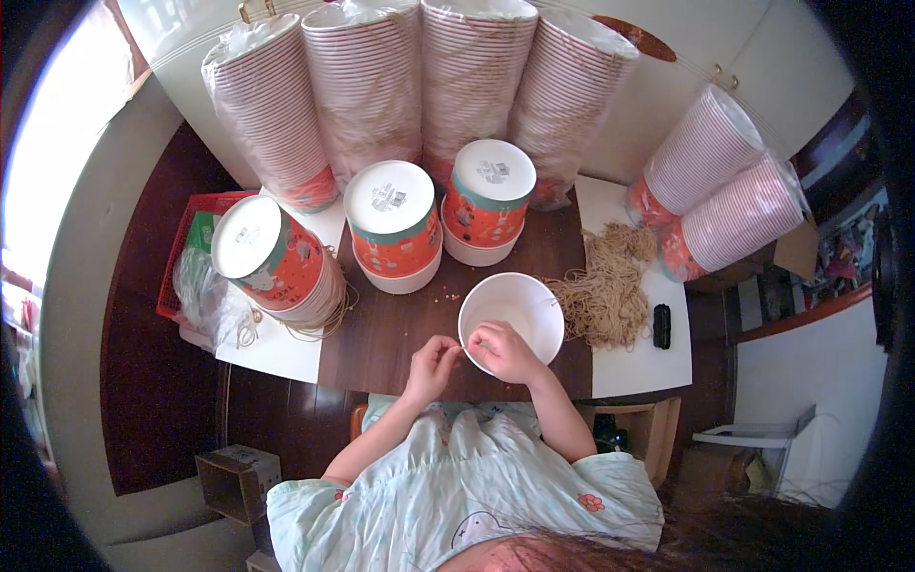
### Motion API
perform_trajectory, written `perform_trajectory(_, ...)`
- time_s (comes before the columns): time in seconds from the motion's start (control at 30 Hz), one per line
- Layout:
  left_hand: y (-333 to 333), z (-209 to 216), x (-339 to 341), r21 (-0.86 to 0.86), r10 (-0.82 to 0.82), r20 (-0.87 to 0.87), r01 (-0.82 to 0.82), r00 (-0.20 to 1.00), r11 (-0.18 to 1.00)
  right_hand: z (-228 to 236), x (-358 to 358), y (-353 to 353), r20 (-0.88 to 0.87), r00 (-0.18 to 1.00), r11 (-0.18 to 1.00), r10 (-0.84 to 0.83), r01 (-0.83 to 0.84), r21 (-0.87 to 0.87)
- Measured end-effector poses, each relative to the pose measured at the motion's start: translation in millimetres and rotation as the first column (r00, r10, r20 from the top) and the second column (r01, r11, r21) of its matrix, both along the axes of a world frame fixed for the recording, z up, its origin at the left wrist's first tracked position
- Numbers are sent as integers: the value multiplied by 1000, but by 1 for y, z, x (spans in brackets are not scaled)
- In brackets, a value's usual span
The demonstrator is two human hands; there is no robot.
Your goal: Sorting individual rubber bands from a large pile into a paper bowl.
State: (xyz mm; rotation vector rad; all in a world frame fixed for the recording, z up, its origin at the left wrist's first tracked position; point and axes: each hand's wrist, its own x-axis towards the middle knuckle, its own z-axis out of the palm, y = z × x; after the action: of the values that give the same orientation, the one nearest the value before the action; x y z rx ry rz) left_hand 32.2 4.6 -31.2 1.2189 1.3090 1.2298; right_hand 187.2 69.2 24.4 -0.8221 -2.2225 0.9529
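A white paper bucket (515, 297) stands mouth up near the table's front edge. At its near left rim my left hand (432, 369) is closed in a pinch, just outside the wall. My right hand (502, 352) reaches over the near rim, its fingertips pinched close to those of the left. Whatever lies between the fingertips is too small to make out. A tangled heap of tan twine (613, 291) lies right of the bucket, with loose strands reaching its right side.
Upside-down orange buckets stand behind: a left stack (286, 267) with twine loops, a middle one (396, 250) and a right one (486, 212). Tall wrapped bucket stacks (362, 86) line the back, others (734, 210) the right. A red basket (172, 272) sits left, a small black object (661, 326) right.
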Motion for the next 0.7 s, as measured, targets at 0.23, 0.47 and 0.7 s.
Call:
perform_trajectory(0.23,3,1,-1,-71,-76,214,93,974,993,19,8,-3,-66,998,947,9,-29,-319)
perform_trajectory(0.47,15,22,-2,-298,-257,339,362,905,883,50,-3,-22,10,980,973,201,-198,-121)
perform_trajectory(0.7,-9,68,-28,-247,-300,404,419,864,874,99,-15,-62,235,904,860,358,-417,294)
